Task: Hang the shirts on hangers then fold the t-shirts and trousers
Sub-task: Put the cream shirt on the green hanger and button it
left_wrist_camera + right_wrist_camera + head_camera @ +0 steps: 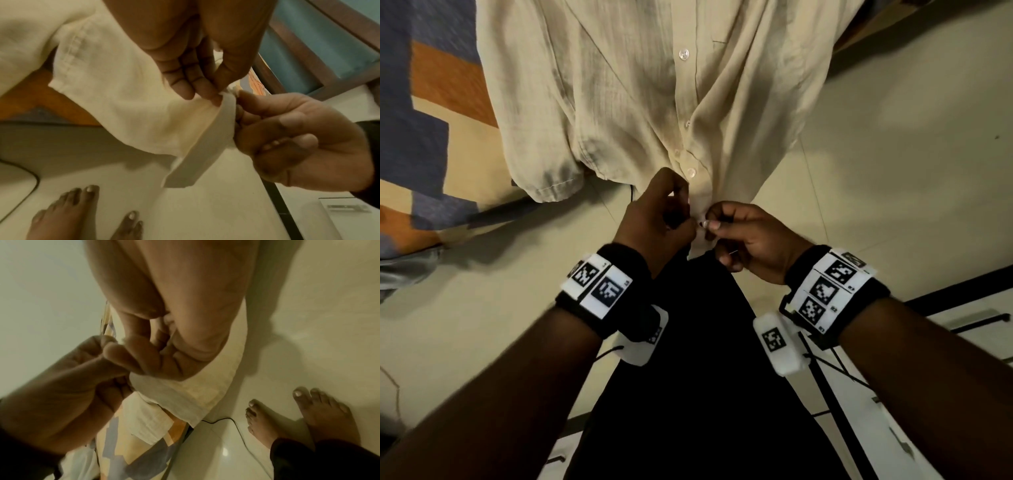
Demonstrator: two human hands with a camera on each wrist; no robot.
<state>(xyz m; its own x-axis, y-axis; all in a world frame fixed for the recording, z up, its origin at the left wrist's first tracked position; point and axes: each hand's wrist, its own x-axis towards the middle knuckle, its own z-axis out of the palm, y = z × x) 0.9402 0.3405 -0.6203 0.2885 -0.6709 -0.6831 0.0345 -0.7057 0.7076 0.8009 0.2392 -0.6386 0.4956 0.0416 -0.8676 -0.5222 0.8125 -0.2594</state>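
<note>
Left hand [654,212] and right hand [743,236] both pinching the bottom of the button placket on a cream crinkled-cotton button-up shirt [640,102], hanging above pale floor tiles [893,154].

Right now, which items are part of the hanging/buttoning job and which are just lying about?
In the job:
- cream shirt, hanging, front placket pinched near the hem
- left hand and right hand, both pinching the placket

Just lying about:
- patterned bedsheet
- black cable on the floor
</note>
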